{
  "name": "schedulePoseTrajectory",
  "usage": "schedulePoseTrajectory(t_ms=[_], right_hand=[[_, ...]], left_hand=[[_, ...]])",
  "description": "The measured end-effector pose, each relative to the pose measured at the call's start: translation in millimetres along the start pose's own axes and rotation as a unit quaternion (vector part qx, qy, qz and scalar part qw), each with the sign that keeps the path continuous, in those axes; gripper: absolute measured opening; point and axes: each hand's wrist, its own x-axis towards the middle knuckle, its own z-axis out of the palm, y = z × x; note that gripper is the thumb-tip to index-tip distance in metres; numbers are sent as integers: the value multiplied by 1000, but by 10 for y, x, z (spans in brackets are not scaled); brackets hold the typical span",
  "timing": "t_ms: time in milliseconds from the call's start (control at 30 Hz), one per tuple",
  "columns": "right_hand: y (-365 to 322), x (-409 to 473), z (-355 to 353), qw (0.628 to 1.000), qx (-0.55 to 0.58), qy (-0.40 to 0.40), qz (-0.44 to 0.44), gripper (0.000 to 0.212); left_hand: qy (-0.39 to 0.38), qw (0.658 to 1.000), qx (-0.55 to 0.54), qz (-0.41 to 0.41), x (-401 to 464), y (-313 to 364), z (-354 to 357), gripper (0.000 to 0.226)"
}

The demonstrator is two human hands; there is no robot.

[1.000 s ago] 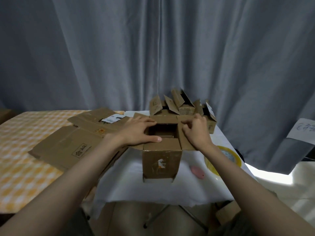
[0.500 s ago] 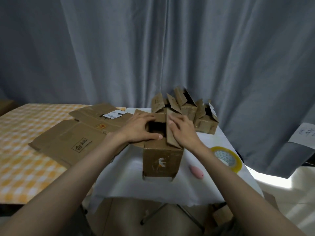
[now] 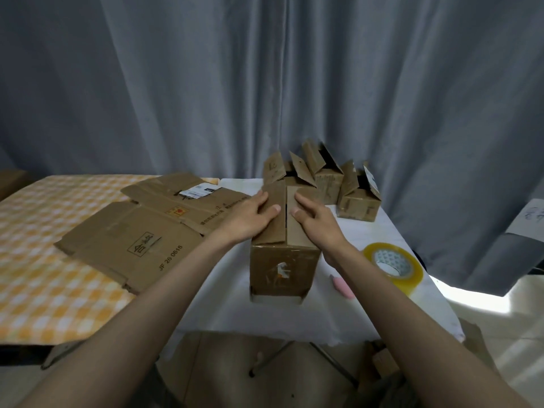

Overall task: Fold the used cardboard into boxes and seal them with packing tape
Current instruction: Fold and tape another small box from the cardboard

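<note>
A small brown cardboard box (image 3: 281,272) stands on the white-covered table (image 3: 235,304) in front of me. Its two long top flaps lie folded down and meet along the middle. My left hand (image 3: 250,216) presses flat on the left flap, and my right hand (image 3: 316,220) presses flat on the right flap, fingers spread. A roll of yellowish packing tape (image 3: 393,266) lies on the table to the right of the box. A small pink object (image 3: 343,287), perhaps a cutter, lies between box and tape, partly hidden by my right forearm.
Flattened cardboard sheets (image 3: 147,231) lie to the left, across a yellow-checked table (image 3: 44,260). Several small boxes (image 3: 323,181) with upright flaps stand behind, against a grey curtain (image 3: 265,83). More cardboard scraps (image 3: 382,357) lie on the floor below right.
The box top was open a second ago. My hands folded both long flaps inward, and they now lie shut under my palms. The view also tilted slightly.
</note>
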Motion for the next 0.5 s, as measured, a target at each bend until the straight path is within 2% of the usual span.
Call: schedulePoseTrajectory(t_ms=[200,500], right_hand=[[-56,89,-150,999,33,20,8,51],[153,-27,-65,993,107,10,39,49]], left_hand=[[40,994,-96,-21,28,92,363,61],[42,998,-51,-18,156,220,316,66]])
